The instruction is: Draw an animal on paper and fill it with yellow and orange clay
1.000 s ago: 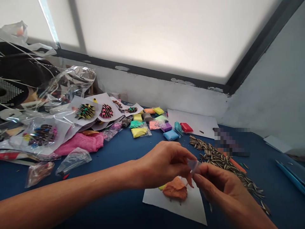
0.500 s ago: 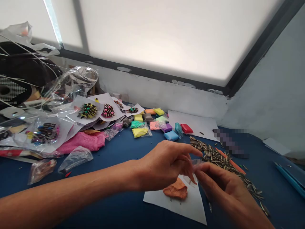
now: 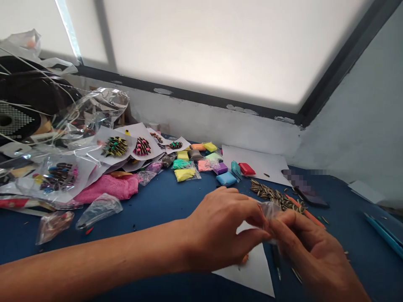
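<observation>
Between my two hands is a small clear plastic bag [image 3: 270, 209]. My left hand [image 3: 225, 226] pinches its near side with thumb and fingers. Gripping the other side of the bag is my right hand [image 3: 310, 243], its thumb and forefinger pressed together. Below lies a white sheet of paper [image 3: 256, 272]. A lump of orange clay [image 3: 244, 260] rests on that sheet, mostly hidden behind my left hand. Striped sunflower seeds [image 3: 273, 195] are heaped beyond my right hand, with an orange stick-like tool [image 3: 310, 216] among them.
Packets of coloured clay [image 3: 226, 179] lie in the middle of the blue table [image 3: 163, 197]. Seed-and-clay pieces on paper [image 3: 143, 146], a pink cloth [image 3: 110, 187] and plastic bags [image 3: 99, 209] crowd the left. A dark phone-like object [image 3: 311, 197] and a blue pen-like item [image 3: 382, 233] are on the right.
My left hand has turned and closed its fingers on the plastic bag, now covering most of the orange clay. My right hand has shifted slightly right, and more of the bag shows.
</observation>
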{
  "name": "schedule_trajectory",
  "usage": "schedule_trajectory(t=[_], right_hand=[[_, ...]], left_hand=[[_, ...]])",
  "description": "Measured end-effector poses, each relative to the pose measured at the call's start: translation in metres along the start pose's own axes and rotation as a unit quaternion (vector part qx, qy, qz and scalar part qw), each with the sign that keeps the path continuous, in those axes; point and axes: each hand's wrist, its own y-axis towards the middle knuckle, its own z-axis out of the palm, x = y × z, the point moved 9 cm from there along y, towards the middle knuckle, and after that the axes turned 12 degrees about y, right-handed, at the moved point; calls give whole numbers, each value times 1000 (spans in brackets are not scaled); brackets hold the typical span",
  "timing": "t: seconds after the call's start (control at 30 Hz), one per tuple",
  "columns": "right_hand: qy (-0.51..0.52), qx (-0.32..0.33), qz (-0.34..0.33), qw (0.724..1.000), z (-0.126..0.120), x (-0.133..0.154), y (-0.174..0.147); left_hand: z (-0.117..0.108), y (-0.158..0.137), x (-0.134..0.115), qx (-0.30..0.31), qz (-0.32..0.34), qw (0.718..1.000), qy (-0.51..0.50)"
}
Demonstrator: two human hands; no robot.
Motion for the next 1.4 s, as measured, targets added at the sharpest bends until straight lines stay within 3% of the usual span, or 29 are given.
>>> schedule_trajectory(t=[0.07, 0.13, 0.23, 0.43, 0.57, 0.77, 0.97, 1.13, 1.27, 1.4], right_hand=[[39, 55, -7, 998, 13, 3, -4], [73, 105, 5, 992, 23, 3, -8], [71, 120, 26, 990, 25, -1, -9], [27, 110, 52, 992, 16, -6, -4], [-9, 108, -12, 994, 18, 8, -5], [-135, 46, -125, 982, 20, 25, -10], [-252, -15, -171, 952, 7, 34, -11], [-198, -9, -128, 972, 4, 31, -8], [-100, 12, -80, 992, 10, 26, -8], [-81, 29, -82, 993, 13, 27, -8]], left_hand=[[8, -2, 8, 32, -50, 997, -55], [19, -5, 14, 102, -96, 981, -133], [28, -11, 16, 172, -137, 948, -229], [15, -5, 18, 154, -125, 968, -155], [8, -1, 10, 154, -82, 981, -82], [6, -2, -2, 132, -4, 988, 84], [-1, -1, 1, 71, -26, 992, 98], [-6, 0, -4, 61, 7, 996, 61], [-8, -2, -7, 16, 91, 989, 113], [11, -3, 0, 68, 98, 988, 94]])
